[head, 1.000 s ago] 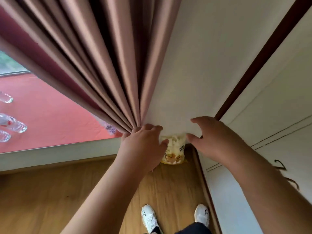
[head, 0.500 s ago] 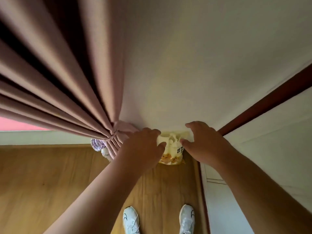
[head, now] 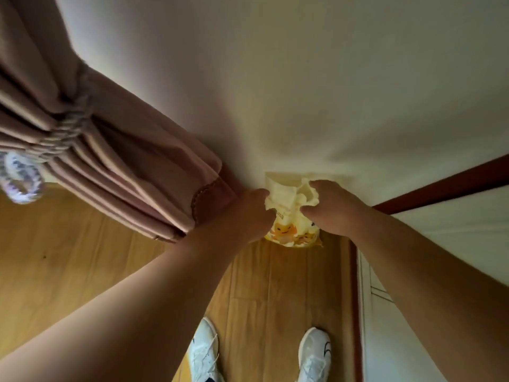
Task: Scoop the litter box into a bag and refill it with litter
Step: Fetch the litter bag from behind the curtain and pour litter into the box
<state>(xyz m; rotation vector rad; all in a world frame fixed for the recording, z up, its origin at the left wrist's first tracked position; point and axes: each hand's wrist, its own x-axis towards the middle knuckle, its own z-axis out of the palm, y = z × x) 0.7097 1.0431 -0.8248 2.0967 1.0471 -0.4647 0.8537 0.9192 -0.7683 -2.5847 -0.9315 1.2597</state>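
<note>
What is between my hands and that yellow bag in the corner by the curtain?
Nothing visible. The right hand already grips the crumpled top of the yellow bag, and the left hand is at its left edge. The curtain hangs just left, beside the left hand.

Curtain (head: 115, 172): dusty pink, heavy pleats, gathered at left by a braided tieback (head: 64, 128); hem hangs above the floor. Tassel (head: 20, 177): white and lilac, blurred, at the left edge below the tieback. Wall (head: 303, 78): plain cream, meeting the floor at centre. Floor (head: 68, 257): light wood planks. Trim (head: 440, 186): dark red-brown strip running along the right side. Sneakers (head: 205, 354): white pair, toes pointing toward the wall, standing on the planks.
</note>
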